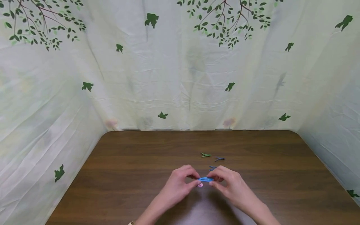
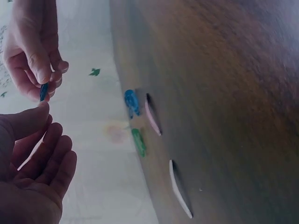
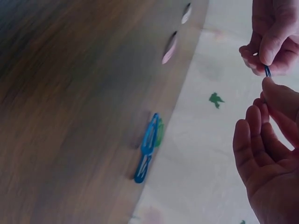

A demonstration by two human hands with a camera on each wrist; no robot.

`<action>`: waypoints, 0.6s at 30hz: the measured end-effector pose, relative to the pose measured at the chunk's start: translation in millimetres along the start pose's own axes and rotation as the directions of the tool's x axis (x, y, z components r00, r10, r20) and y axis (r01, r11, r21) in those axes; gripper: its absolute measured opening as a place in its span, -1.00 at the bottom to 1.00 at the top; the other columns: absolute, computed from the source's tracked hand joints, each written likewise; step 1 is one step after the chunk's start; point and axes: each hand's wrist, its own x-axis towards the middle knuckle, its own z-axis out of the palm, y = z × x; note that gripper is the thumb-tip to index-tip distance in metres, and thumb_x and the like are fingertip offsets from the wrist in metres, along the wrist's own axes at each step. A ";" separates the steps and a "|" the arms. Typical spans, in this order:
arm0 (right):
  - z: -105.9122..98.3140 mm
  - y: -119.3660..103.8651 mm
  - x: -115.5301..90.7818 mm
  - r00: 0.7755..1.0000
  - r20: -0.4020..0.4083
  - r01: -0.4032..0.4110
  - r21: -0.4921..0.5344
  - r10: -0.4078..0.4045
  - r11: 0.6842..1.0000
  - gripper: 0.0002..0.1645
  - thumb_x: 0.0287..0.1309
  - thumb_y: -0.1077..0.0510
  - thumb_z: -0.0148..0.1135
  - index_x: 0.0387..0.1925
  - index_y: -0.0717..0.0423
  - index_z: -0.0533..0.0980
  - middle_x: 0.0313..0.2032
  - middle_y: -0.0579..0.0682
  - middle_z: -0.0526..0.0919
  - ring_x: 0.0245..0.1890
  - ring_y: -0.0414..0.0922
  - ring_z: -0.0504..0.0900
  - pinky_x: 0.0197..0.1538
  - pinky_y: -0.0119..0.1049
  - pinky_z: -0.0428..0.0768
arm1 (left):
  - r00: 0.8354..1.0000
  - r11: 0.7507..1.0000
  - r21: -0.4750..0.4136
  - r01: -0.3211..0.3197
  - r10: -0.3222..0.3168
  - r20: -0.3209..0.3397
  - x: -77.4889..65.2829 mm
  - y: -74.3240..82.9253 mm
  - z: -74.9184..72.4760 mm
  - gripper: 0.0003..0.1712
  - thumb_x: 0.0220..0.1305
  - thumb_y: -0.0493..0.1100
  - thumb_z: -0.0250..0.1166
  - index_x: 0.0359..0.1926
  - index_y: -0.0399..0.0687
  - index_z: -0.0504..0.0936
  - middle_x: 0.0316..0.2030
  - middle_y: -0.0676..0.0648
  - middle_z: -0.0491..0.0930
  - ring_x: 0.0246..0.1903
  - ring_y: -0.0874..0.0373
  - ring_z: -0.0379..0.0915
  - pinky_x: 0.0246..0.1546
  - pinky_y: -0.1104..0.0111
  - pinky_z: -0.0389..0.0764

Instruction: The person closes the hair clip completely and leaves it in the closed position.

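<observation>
While the left hand (image 1: 178, 184) pinches one end of a blue hair clip (image 1: 206, 179) between thumb and forefinger, the right hand (image 1: 233, 182) pinches the other end, so the clip sits between the two, raised above the brown table (image 1: 135, 175). Just below it in the head view shows a pink clip (image 1: 200, 185), partly hidden. Beyond the right fingers lie two darker blue clips (image 1: 219, 159) and a green clip (image 1: 206, 154); the left wrist view adds a white clip (image 2: 176, 186). Behind hangs a pale leaf-printed cloth (image 1: 168, 68).
</observation>
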 end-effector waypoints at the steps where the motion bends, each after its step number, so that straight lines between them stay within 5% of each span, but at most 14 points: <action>1: -0.9 1.8 -0.6 1.000 0.007 -0.003 -0.003 0.003 1.000 -0.59 -0.03 0.42 0.46 -0.18 -0.04 0.61 -0.27 -0.25 0.60 -0.34 -0.32 0.59 -0.26 -0.40 0.59 | 1.000 1.000 0.000 0.005 -0.005 0.012 1.1 -1.4 1.6 -0.89 0.12 -0.26 0.48 -0.36 -0.01 0.70 -0.38 0.22 0.55 -0.27 0.33 0.52 -0.16 0.33 0.58; 9: -9.1 13.8 -4.8 0.989 0.089 -0.115 -0.028 0.117 0.993 -0.65 -0.01 0.35 0.48 -0.22 -0.08 0.64 -0.30 -0.28 0.62 -0.38 -0.35 0.56 -0.32 -0.37 0.60 | 0.996 0.999 0.037 0.032 -0.035 0.085 11.9 -8.0 13.3 -0.89 0.14 -0.31 0.45 -0.37 -0.03 0.70 -0.39 0.20 0.56 -0.27 0.36 0.51 -0.17 0.28 0.61; 18: -14.4 27.9 -8.5 0.965 0.149 -0.209 -0.065 0.216 0.976 -0.73 0.04 0.29 0.46 -0.26 -0.11 0.65 -0.36 -0.36 0.57 -0.39 -0.37 0.54 -0.35 -0.32 0.60 | 0.988 0.990 0.137 0.031 -0.051 0.148 23.4 -13.4 26.3 -0.90 0.11 -0.30 0.45 -0.39 -0.02 0.69 -0.40 0.20 0.55 -0.30 0.38 0.48 -0.22 0.47 0.54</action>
